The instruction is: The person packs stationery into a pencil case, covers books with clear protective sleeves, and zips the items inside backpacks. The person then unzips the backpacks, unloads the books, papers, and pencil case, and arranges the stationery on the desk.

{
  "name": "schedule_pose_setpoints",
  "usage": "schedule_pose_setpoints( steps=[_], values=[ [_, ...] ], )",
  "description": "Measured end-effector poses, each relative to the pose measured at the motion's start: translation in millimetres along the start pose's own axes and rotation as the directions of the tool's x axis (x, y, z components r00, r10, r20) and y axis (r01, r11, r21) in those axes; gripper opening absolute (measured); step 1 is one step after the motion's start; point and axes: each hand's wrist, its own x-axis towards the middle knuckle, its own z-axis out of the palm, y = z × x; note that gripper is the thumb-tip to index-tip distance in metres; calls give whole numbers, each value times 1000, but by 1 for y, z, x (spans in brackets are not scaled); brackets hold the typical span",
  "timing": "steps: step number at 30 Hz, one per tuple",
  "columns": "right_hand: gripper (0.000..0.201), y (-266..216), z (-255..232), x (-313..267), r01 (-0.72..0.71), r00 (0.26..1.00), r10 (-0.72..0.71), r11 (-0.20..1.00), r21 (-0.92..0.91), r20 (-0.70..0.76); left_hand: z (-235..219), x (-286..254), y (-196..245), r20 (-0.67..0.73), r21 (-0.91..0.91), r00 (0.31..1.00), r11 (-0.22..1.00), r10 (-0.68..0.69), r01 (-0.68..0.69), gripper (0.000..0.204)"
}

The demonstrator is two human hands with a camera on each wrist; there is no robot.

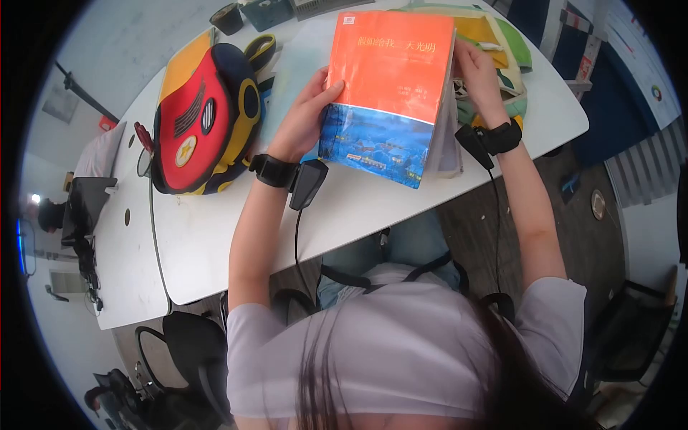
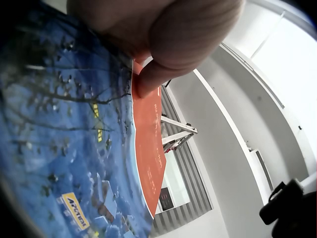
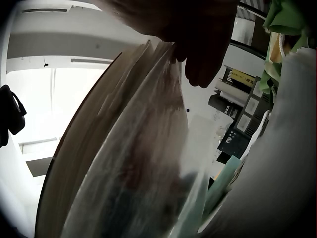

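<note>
A paperback book [image 1: 390,82] with an orange and blue cover is held up over the white table, its front facing me. My left hand [image 1: 304,118] grips its left edge, the thumb [image 2: 153,79] lying on the orange part of the cover. At the upper right edge, my right hand [image 1: 480,80] pinches the book, its fingers partly hidden behind it. The right wrist view shows loosely fanned pages [image 3: 106,109] and a translucent sheet [image 3: 143,144] below that hand. Clear plastic [image 1: 449,147] also shows along the book's right side.
A red, yellow and navy backpack [image 1: 190,125] stands on the white table [image 1: 215,244] at the left. A green and cream cloth bag [image 1: 512,54] lies behind my right hand. At the back is a dark cup [image 1: 227,19]. Cables hang from both wrist cameras.
</note>
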Motion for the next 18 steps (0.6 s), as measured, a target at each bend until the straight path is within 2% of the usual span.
schedule_pose_setpoints(
  steps=[3,7,9,10,13,14,16,17,18],
  values=[
    [36,-12,3,-4,14,998,-16,999,-39,-69,-5,0,1,-27,3,1000,1000,-1,1,47],
    [34,-14,2,-3,-6,998,4,1000,-25,-63,-7,-1,3,-24,-12,1000,1000,13,-13,45],
    [32,-28,7,-12,-163,987,161,979,126,26,-8,-1,4,-54,-28,998,999,26,-27,43],
    [32,-31,7,-19,-162,987,160,979,126,25,-8,-1,5,-54,-27,998,999,26,-28,43],
    [31,-41,7,-40,-282,897,242,958,56,370,-12,0,8,-85,-43,993,995,87,-90,41],
    [31,-41,6,-43,-284,894,245,957,52,376,-13,1,9,-107,-45,988,992,112,-118,40],
    [33,-38,4,-51,-379,757,319,925,-15,570,-16,0,11,-131,-48,983,989,130,-137,40],
    [34,-44,7,-54,-365,787,290,930,33,544,-18,1,12,-130,-40,982,988,140,-146,40],
    [34,-45,6,-52,-367,787,292,929,34,544,-19,1,13,-128,-32,980,987,150,-155,40]
  ],
)
